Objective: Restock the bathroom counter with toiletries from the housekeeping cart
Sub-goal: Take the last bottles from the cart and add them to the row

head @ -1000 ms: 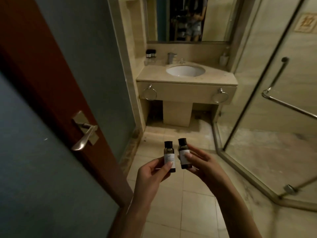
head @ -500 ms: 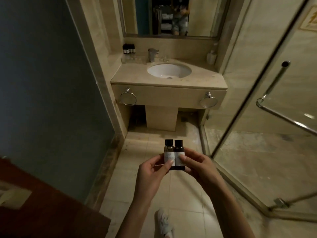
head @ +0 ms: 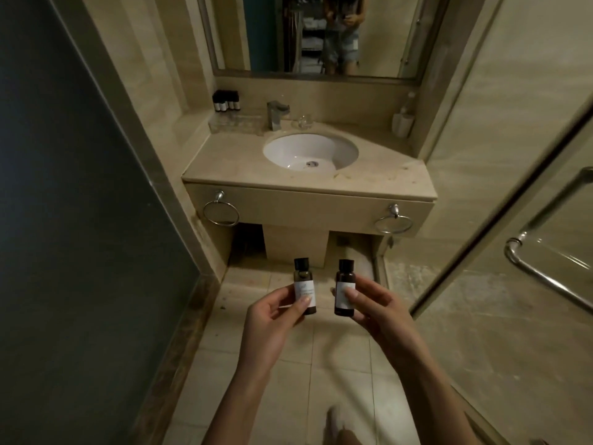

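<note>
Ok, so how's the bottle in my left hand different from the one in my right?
The left bottle is held by the left hand, and its cap sits slightly higher in view. The right bottle is in the right hand, hanging a touch lower. A gap separates them. Both are small dark bottles, upright, with black caps and white labels.

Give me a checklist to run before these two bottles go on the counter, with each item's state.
1. Left hand grips left bottle: ok.
2. Right hand grips right bottle: ok.
3. Both caps on: ok.
4. Bottles apart, not knocking: ok.
5. Counter has bare space beside the bottles already there: ok.
6. Labels match the existing set: cannot tell.
</note>
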`<act>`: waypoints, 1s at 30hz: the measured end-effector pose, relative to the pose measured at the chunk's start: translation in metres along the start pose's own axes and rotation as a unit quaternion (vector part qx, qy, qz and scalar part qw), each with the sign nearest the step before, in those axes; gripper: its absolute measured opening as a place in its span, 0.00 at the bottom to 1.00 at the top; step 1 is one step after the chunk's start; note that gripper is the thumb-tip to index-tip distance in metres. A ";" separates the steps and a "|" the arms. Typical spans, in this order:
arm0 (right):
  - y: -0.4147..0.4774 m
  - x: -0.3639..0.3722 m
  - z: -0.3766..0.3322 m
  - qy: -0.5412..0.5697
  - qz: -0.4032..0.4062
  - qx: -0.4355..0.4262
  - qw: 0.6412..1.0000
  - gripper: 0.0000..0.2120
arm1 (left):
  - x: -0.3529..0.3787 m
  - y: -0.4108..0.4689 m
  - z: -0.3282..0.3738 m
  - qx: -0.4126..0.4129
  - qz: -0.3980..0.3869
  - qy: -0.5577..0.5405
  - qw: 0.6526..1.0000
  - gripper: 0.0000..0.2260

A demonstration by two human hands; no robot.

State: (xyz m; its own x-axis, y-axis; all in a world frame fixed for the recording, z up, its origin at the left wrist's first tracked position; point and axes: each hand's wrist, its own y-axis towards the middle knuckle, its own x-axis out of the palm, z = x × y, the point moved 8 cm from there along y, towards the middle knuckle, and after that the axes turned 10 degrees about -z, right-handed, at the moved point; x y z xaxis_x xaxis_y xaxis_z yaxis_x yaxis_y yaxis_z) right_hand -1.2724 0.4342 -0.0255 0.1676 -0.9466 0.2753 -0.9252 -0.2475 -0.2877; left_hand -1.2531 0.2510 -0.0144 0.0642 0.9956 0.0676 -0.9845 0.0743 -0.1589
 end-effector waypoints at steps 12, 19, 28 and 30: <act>0.209 -0.053 -0.072 -0.019 -0.100 -0.002 0.995 0.21 | 0.032 0.214 0.032 0.003 0.027 0.006 1.000 0.10; 0.320 -0.064 -0.113 -0.075 -0.177 0.006 0.981 0.18 | 0.025 0.310 0.051 -0.004 0.074 -0.016 0.997 0.14; 0.440 0.005 -0.106 -0.076 -0.259 0.055 0.961 0.22 | -0.064 0.381 0.062 -0.013 0.159 0.038 0.986 0.08; 0.471 0.022 -0.109 -0.070 -0.261 0.055 0.961 0.23 | -0.087 0.403 0.063 -0.011 0.171 0.015 0.985 0.07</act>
State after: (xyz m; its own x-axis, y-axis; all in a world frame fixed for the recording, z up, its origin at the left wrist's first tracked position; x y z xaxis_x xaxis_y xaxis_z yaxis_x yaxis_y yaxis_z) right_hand -1.7419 0.3194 -0.0550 0.6501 -0.7048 0.2839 -0.6629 -0.7087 -0.2415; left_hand -1.6658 0.1904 -0.0222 -0.2663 0.9636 -0.0237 -0.9453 -0.2659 -0.1889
